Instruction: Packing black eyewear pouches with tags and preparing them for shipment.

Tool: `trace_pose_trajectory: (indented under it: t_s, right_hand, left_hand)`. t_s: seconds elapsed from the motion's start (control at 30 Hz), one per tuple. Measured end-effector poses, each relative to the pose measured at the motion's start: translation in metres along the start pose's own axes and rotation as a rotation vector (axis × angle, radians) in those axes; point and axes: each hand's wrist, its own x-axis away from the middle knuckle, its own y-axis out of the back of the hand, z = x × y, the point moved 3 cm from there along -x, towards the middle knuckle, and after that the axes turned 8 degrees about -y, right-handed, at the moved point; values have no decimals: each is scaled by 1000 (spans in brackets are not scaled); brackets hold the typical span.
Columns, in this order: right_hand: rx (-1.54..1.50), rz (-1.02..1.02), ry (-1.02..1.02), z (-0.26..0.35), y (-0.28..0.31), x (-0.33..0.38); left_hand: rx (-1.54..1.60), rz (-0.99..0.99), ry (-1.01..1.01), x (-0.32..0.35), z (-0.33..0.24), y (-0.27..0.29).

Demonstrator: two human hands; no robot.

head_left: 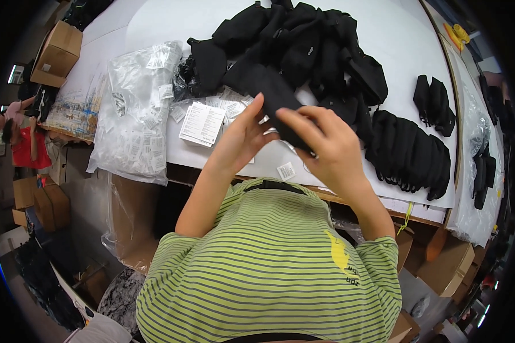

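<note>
A flat black fabric pouch (276, 103) is held at a slant over the table's front edge. My right hand (335, 146) grips its near end, the fingers lying across its upper face and the thumb below. At the pouch's left edge, my left hand (237, 140) has its thumb and curled fingers against the fabric; part of that contact is hidden. Just left of that hand sits a stack of white printed cards (202, 123), with loose small clear-wrapped labels (233, 107) around it. A single label (286, 170) lies below the pouch, near the table edge.
A heap of black pouches (320, 48) covers the far middle of the white table (183, 20). A row of similar pouches (409, 151) stands at right, and a few (434, 103) lie beyond. A clear bag of labels (134, 114) rests at left. Cardboard boxes (57, 51) stand farther left.
</note>
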Motion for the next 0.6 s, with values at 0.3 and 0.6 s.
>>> trace_pose_trajectory:
  t_s: [0.3, 0.6]
  right_hand:
    - [-633, 46, -281, -46, 27, 15]
    - [-732, 397, -516, -90, 32, 66]
  left_hand:
    - [-871, 325, -625, 1, -34, 10]
    - [-998, 401, -507, -10, -3, 16]
